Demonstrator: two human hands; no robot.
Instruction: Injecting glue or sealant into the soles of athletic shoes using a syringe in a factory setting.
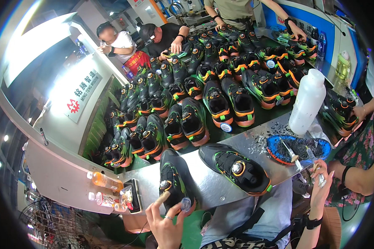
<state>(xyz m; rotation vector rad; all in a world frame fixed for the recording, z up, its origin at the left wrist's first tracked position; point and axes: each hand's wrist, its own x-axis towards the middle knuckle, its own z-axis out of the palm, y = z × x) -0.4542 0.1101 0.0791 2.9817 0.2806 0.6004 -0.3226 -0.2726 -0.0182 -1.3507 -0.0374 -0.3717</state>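
Fingers of my left hand (167,228) grip the heel of a black sneaker (175,176) with green and orange trim at the table's front edge. One fingertip wears a beige cover; a round tag (186,203) sits by the heel. My right hand (321,184) is closed around a thin syringe (310,153) and something white and crumpled. A second sneaker (237,168), with a round dial on its tongue, lies between my hands, touched by neither. Another syringe (293,153) rests in the blue-rimmed tray (326,148) of dark scraps, just beyond my right hand.
Rows of similar sneakers (191,120) cover the green belt ahead. A white bottle (308,101) stands behind the tray. Drink bottles (106,181) and a phone (133,195) lie at left. Co-workers handle shoes across the belt, and another person's arm (363,110) reaches in at right.
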